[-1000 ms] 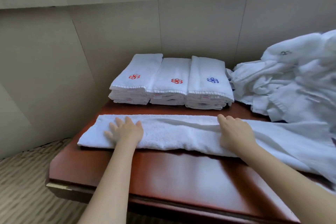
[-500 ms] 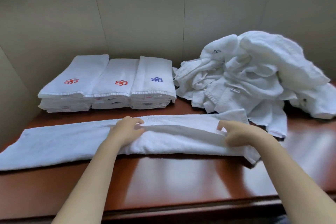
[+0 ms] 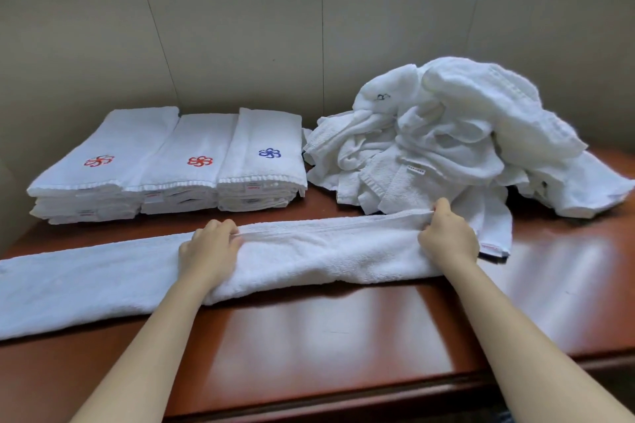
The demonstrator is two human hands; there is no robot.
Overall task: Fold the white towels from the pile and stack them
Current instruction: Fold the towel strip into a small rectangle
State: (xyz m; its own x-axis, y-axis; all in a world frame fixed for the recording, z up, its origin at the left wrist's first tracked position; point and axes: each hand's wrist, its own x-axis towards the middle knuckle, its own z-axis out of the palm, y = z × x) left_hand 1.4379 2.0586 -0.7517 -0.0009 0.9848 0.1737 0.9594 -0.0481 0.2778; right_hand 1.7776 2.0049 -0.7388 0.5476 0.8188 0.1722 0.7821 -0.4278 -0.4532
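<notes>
While left hand [image 3: 209, 251], fingers curled, pinches its far hem mid-length and right hand [image 3: 446, 237] pinches the hem at its right end, the long fluffy towel [image 3: 326, 252] lies in a narrow folded strip on glossy wooden table [image 3: 326, 336], left end cut off. Behind it: three neat folded stacks [image 3: 171, 165] left, crumpled pile [image 3: 453, 141] right.

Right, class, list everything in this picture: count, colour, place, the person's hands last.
stacks of folded terry towels: three, white, two red flower emblems, one blue, back left
pile of crumpled towels: one, white, back right
long terry towel: one, white, across the table in front
glossy wooden table: one, reddish-brown, under everything
panelled wall: one, beige, behind
left hand: one, grips long towel's far edge
right hand: one, grips its right end
</notes>
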